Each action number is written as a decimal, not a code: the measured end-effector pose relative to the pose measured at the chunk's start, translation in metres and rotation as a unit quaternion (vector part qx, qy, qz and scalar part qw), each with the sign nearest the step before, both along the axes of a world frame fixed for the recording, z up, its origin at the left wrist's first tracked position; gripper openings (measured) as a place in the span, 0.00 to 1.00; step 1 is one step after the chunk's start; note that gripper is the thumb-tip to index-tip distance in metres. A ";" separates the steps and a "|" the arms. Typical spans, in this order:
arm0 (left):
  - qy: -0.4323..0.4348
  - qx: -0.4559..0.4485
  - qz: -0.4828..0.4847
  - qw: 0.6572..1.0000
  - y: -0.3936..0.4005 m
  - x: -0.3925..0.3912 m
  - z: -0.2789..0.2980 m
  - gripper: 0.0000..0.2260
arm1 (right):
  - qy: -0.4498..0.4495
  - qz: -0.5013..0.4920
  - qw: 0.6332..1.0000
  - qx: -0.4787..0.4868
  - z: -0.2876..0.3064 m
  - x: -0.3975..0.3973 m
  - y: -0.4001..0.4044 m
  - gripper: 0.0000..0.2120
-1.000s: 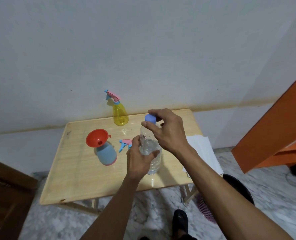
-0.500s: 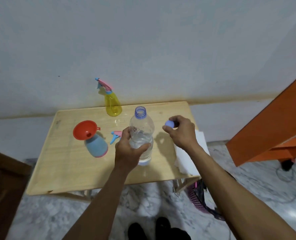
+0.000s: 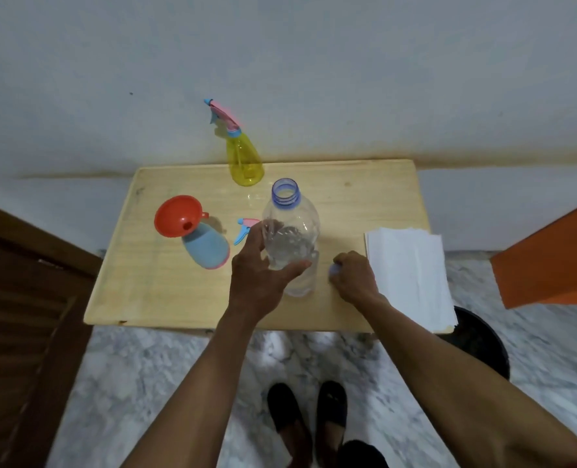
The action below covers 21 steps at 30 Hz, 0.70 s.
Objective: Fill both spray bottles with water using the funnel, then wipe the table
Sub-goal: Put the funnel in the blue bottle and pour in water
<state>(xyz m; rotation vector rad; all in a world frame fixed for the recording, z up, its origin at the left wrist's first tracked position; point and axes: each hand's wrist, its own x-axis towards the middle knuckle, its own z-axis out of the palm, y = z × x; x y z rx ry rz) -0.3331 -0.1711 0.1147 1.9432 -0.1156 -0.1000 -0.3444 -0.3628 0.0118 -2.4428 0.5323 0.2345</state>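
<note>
Water bottle [image 3: 290,238] uncapped, funnel [image 3: 178,216] staged in blue spray bottle [image 3: 207,248] — pour looks next.

Left hand [image 3: 260,278] wraps the bottle mid-body at table [image 3: 165,298] centre, keeping it upright, neck open. Right hand [image 3: 353,276], at 3 o'clock of the bottle, knuckles up, pinches the cap [image 3: 333,270] low at the tabletop, probably parking it. Blue bottle at 9 o'clock, its trigger head [image 3: 244,226] lying between. Yellow spray bottle [image 3: 243,157] at 12, head on. Paper towels [image 3: 410,275] at the right edge, likely for the wipe.
</note>
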 end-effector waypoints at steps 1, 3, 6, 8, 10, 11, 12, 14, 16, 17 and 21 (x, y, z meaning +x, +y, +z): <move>0.004 -0.002 0.002 1.000 -0.001 0.000 0.001 0.36 | 0.004 0.003 1.000 0.000 -0.001 0.000 -0.001 0.07; 0.010 -0.003 0.005 1.000 -0.002 -0.001 0.003 0.36 | 0.012 0.011 1.000 0.008 -0.001 0.001 -0.003 0.05; 0.006 -0.005 0.000 1.000 -0.002 -0.001 0.005 0.32 | 0.015 0.031 0.999 -0.007 -0.001 0.002 -0.003 0.09; -0.010 0.007 -0.010 1.000 -0.002 -0.001 0.005 0.30 | -0.003 0.031 0.999 -0.018 0.004 0.002 -0.001 0.17; -0.013 0.006 -0.015 1.000 -0.002 -0.002 0.005 0.29 | -0.025 0.021 0.999 0.025 0.017 -0.002 0.003 0.26; -0.013 0.005 -0.016 1.000 -0.002 -0.002 0.005 0.30 | -0.040 0.022 0.997 0.063 0.027 -0.006 0.005 0.31; -0.012 0.007 -0.015 1.000 -0.002 -0.003 0.006 0.31 | -0.058 0.031 0.992 0.108 0.038 -0.010 0.006 0.36; -0.010 0.010 -0.014 1.000 -0.002 -0.002 0.004 0.32 | -0.096 0.067 0.977 0.180 0.058 -0.019 0.013 0.44; -0.012 0.010 -0.012 1.000 -0.001 -0.001 0.005 0.32 | -0.137 0.096 0.959 0.230 0.073 -0.025 0.025 0.46; -0.009 0.009 -0.012 1.000 -0.001 -0.001 0.007 0.32 | -0.160 0.093 0.949 0.255 0.077 -0.025 0.033 0.45; 0.016 0.033 -0.046 0.998 0.008 0.004 0.021 0.38 | -0.228 0.039 0.941 0.248 0.078 -0.013 0.061 0.40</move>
